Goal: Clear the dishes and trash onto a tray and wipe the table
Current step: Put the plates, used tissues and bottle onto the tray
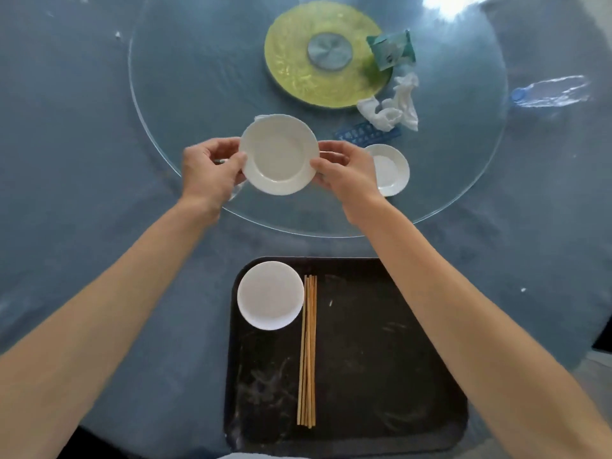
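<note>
A white plate (280, 155) is held above the near part of the glass turntable (198, 104), my left hand (210, 168) gripping its left rim and my right hand (344, 167) its right rim. A bit of white shows just behind the plate. A smaller white saucer (390, 168) lies on the glass to the right. The black tray (381, 359) sits near me on the blue tablecloth, holding a white bowl (270, 295) at its far left corner and several wooden chopsticks (308, 351) laid lengthwise.
Crumpled white tissues (392, 106), a blue printed wrapper (367, 132) and a green tissue pack (392, 49) lie on the glass's right side. A yellow-green disc (298, 74) marks the turntable's centre. A flattened clear plastic bottle (549, 92) rests on the cloth at right.
</note>
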### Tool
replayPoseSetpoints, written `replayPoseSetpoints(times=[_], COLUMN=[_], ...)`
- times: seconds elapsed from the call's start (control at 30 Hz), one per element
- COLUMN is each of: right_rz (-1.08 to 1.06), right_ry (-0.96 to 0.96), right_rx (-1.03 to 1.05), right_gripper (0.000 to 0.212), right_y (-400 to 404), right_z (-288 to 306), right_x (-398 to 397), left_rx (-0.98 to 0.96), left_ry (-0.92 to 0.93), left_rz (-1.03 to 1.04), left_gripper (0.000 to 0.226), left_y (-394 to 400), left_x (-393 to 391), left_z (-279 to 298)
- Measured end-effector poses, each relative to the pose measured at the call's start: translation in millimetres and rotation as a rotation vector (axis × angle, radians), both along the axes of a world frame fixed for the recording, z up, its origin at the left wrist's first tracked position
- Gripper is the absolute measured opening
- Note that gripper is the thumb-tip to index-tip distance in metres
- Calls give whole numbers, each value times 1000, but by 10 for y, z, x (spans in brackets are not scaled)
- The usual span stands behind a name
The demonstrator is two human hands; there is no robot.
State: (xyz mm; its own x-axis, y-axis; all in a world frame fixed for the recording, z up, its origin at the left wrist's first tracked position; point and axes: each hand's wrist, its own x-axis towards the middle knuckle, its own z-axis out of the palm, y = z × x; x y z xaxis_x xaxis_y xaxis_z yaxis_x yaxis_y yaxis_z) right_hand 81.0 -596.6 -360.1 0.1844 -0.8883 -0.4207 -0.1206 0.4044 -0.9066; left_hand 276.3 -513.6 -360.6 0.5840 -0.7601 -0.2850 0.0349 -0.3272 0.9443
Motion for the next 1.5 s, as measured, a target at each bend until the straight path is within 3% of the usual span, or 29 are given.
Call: replayPoseSetpoints(times=[0.33,0.7,0.83,0.93,1.1,1.23,1.5], right_rz=[-314,-391,-384,-395,-421,-392,-214], right_ry=[46,138,158,182,81,-22,-203], right_rx=[112,170,149,170,242,234,169], right_gripper=[23,25,27,26,23,19,21], right_y=[-660,-968,-1010,-1038,-1038,-936,-238], right_z=[-370,-1039,-1140,-1186,-1131,-941,-251], right_x=[-1432,-1627,-1646,-1672,-1700,-1740,-1940], left_rx=[133,284,304,289,345,263,118], left_ry=[79,16,-16,-30,160,312,473], left_rz=[-172,-119,-191,-193,-112,-99,-175], left_gripper=[21,24,43,26,21,19,26], left_y=[-1115,-1458,-1472,-1513,-1573,-1448,-516], left_x=[-1363,-1714,-1695,-1666,-1645,-1635,-1461], left_z=[-443,-972,-1030,-1076,-1041,-796,-141])
